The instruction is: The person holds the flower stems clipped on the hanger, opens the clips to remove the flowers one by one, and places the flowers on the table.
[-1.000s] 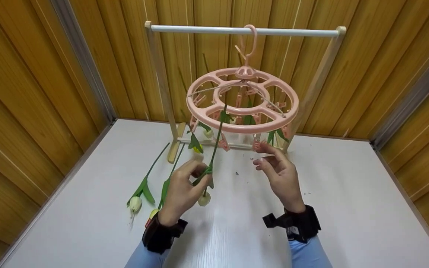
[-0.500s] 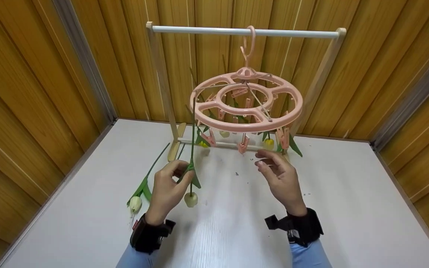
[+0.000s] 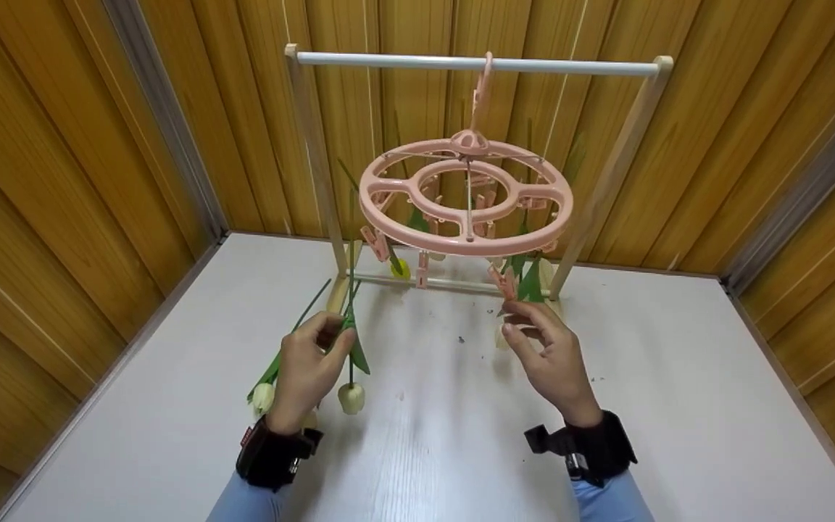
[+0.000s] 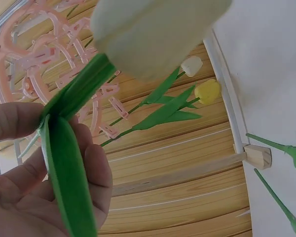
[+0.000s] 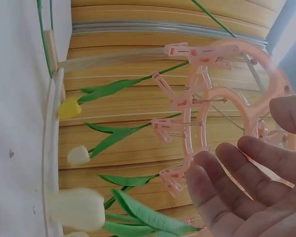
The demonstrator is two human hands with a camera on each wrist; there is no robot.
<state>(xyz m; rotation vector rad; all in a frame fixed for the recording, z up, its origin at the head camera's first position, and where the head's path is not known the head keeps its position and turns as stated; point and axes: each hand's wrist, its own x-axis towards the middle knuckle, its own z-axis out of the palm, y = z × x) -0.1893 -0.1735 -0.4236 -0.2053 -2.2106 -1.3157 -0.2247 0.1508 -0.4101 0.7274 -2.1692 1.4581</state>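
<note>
My left hand (image 3: 309,366) pinches the green stem and leaves of a white tulip (image 3: 351,399), flower hanging down. In the left wrist view, its blurred bloom (image 4: 158,34) fills the top. A pink round clip hanger (image 3: 461,247) hangs ahead, several clips dangling from it. My right hand (image 3: 544,355) is raised under its right front, fingertips near a pink clip (image 3: 506,284); touch is unclear in the head view. The right wrist view shows that hand (image 5: 251,182) with relaxed fingers and nothing gripped. Clipped tulips, including a yellow tulip (image 5: 69,109) and white tulip (image 5: 79,155), hang upside down.
A rack with a white top bar (image 3: 388,60) and wooden legs (image 3: 314,159) bears the hanger. Another white tulip (image 3: 263,398) lies on the white table (image 3: 171,406), left of my left hand. Wood-look panels (image 3: 243,145) stand behind.
My left hand has moved left with the white tulip. The hanger has turned and swung, bringing a clip close to my right fingertips. The right hand has barely moved.
</note>
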